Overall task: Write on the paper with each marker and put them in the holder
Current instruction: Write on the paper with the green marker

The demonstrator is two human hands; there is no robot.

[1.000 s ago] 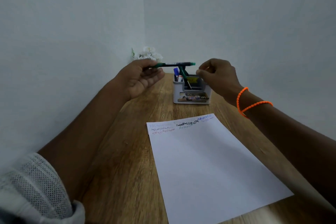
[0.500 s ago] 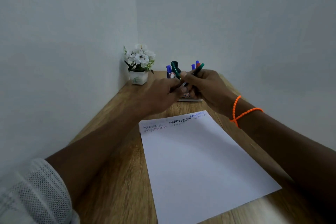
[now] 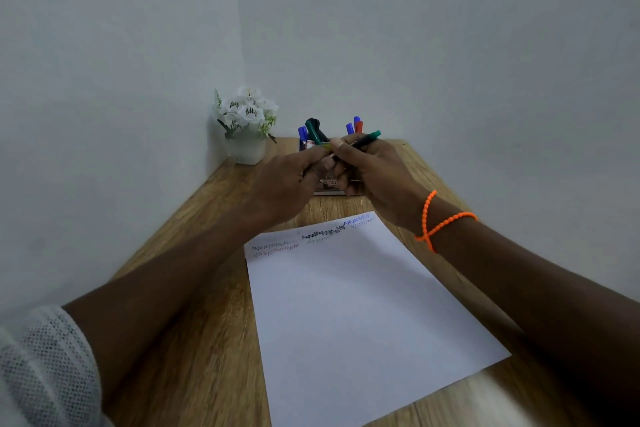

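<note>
A slim dark marker with a green end [image 3: 367, 139] sits tilted in my right hand [image 3: 377, 177], its green end pointing up and to the right. My left hand [image 3: 287, 184] meets the right one, and its curled fingers pinch the marker's lower end. Both hands hover just in front of the grey holder [image 3: 330, 184], hiding most of it. Blue [image 3: 303, 133], green and black [image 3: 313, 127] and red [image 3: 359, 126] markers stand in the holder. The white paper [image 3: 353, 308] lies below the hands, with red, black and blue scribbles [image 3: 322, 234] along its far edge.
A small white pot of white flowers [image 3: 246, 125] stands in the corner left of the holder. The wooden table [image 3: 194, 340] is narrow, with walls close on the left and behind. An orange bead band [image 3: 436, 222] circles my right wrist.
The marker was level in my left hand a second ago. Both hands have since come together lower, in front of the holder, and the marker now tilts in my right hand.
</note>
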